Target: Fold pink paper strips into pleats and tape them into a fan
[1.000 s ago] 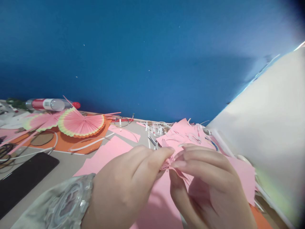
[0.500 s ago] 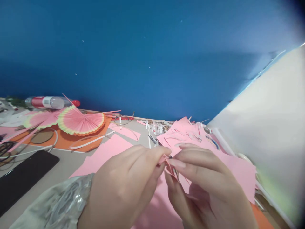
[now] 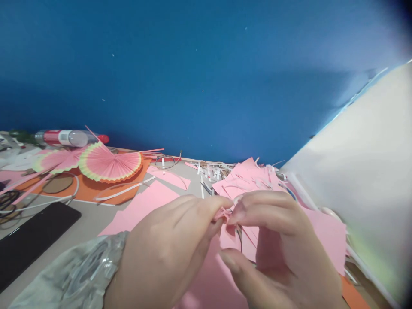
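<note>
My left hand (image 3: 167, 244), with a clear watch at the wrist, is closed in a pinch on a small crumpled piece of pink paper (image 3: 222, 213). The paper's lower part is partly hidden by the fingers. On the other side of it, my right hand (image 3: 286, 244) has its fingertips bent against the paper's edge. The right thumb stands apart and lower, so this hand is open. Beneath both hands lie larger pink paper sheets (image 3: 210, 274).
A dark phone (image 3: 35, 240) lies at the left. Pleated pink paper fans (image 3: 111, 165) rest on orange paper (image 3: 119, 198) before a plastic bottle (image 3: 69, 138). Pink offcuts (image 3: 247, 171) and white strips (image 3: 212, 171) lie near the blue wall (image 3: 193, 86).
My right thumb has dropped away from the pink paper, while the right fingers have curled in closer to its edge. The left hand keeps its pinch.
</note>
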Motion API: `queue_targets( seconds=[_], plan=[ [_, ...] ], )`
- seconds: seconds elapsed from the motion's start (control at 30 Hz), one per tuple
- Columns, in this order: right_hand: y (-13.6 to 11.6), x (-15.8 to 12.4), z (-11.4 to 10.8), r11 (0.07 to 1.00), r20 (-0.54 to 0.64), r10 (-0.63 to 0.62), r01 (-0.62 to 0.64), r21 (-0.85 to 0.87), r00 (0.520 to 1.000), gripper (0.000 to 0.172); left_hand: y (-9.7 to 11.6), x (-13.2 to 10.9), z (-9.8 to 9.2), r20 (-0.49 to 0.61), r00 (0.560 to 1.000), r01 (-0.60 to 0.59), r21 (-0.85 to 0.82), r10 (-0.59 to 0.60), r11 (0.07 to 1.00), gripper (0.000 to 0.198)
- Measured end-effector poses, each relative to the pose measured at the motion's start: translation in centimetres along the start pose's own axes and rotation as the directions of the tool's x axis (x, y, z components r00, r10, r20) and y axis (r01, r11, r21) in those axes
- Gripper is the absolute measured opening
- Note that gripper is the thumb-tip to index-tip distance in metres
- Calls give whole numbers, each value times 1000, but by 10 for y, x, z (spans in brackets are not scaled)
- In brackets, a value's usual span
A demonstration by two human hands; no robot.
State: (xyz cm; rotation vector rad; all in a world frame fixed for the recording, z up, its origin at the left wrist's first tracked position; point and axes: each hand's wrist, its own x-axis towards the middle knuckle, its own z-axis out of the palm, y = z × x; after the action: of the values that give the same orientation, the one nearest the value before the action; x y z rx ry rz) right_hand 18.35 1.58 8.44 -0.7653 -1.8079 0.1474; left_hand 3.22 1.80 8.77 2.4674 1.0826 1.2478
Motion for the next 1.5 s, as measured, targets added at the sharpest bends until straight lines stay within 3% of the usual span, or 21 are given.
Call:
queue_targets(
  seconds=[0.13, 0.47, 0.87, 1.07, 1.23, 1.4, 1.5],
  plan=[
    [1, 1, -1, 999, 21, -51, 51, -2, 998, 25, -1, 0, 2, -9, 999, -41, -12, 41, 999, 19],
    [3, 0, -4, 991, 115, -53, 66, -115, 992, 20, -3, 1, 1, 102, 995, 22, -16, -20, 1000, 23],
    [7, 0, -1, 990, 94, -11, 24, -139, 995, 13, -2, 0, 5, 136, 990, 48, -55, -40, 997, 25],
    [9, -3, 4, 993, 7, 77, -76, -87, 997, 11, -1, 1, 8, 132, 987, 102, -59, -93, 993, 28],
    [13, -2, 5, 987, 56, 137, -141, 76, 989, 10, -1, 1, 8, 85, 991, 106, -51, -102, 993, 23],
    [16, -6, 7, 926, 69, 260, -269, 264, 963, 9, 1, 2, 7, 188, 970, 169, -57, -156, 984, 30],
    [14, -9, 9, 909, 66, 307, -313, 276, 950, 12, 2, 2, 7, 241, 948, 234, -77, -209, 969, 29]
  ],
)
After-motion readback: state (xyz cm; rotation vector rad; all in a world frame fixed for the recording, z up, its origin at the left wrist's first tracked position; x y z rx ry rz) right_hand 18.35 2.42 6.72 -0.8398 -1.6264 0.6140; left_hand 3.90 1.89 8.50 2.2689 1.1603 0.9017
